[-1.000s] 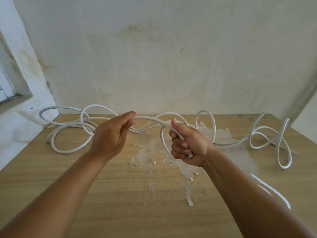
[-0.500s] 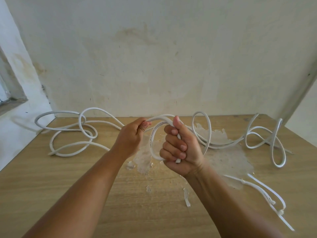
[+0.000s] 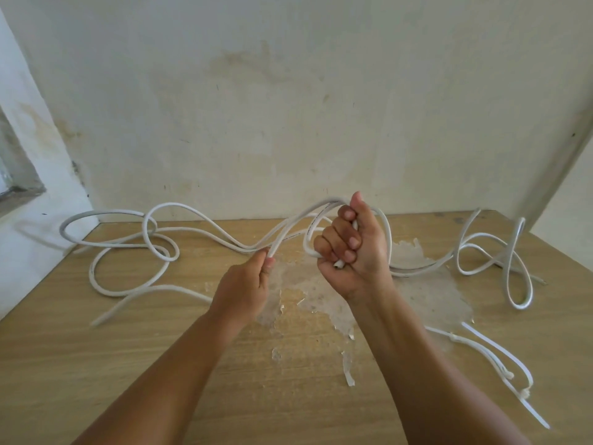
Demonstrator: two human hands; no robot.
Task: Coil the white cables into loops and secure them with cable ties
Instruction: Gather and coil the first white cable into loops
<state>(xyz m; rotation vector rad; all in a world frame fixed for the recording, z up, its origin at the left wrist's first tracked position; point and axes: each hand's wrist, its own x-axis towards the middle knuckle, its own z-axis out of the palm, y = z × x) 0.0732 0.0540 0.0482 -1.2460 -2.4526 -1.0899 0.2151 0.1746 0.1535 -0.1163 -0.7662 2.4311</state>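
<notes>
A long white cable (image 3: 179,211) sprawls in loose tangles across the back of the wooden table (image 3: 96,364). My right hand (image 3: 354,252) is raised above the table and grips a small loop of this cable, with the cut end poking out below its fingers. My left hand (image 3: 245,285) sits lower and to the left, pinching the cable strand that runs up to the right hand. More cable curls (image 3: 500,255) stand at the right back. Several white cable ties (image 3: 494,354) lie on the table at the right front.
A stained plaster wall (image 3: 288,107) rises right behind the table. A patch of peeled veneer (image 3: 426,293) marks the tabletop under my hands. A window ledge (image 3: 19,191) shows at the far left.
My right hand has risen with the loop it grips. My left hand has slid down and away along the cable, from beside the right hand to lower left.
</notes>
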